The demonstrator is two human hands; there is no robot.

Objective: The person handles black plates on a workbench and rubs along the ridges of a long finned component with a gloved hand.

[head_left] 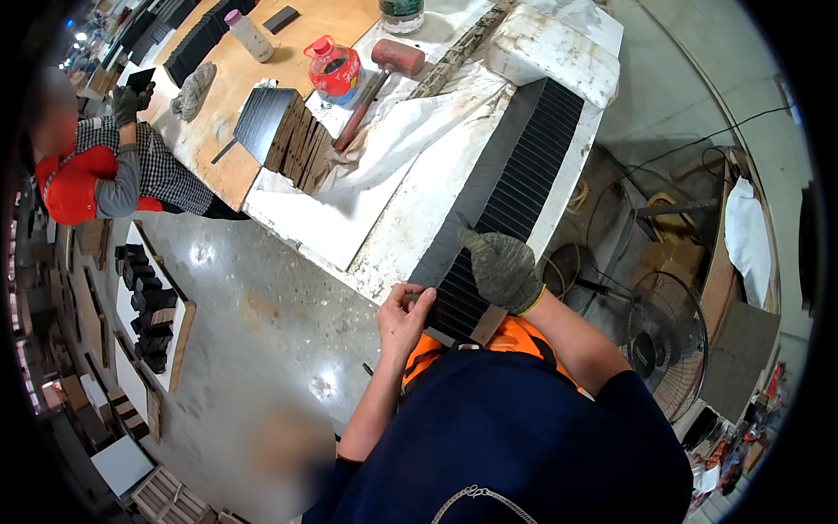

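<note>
A long row of dark, narrow pieces packed side by side runs along the white table's right edge toward my body. My bare left hand is at the near left corner of the row. Its fingers are bent and its thumb lies close to them, against the dark edge; whatever is between them is hidden. My right hand, in a grey-green knitted glove, rests over the near part of the row with its fingers curled. A thin dark tip shows at its fingertips, too small to name.
A red mallet, a red-labelled bottle and a stack of boards stand on the table. A white wrapped bundle lies beyond the row. At right is a fan; at left, a person in red.
</note>
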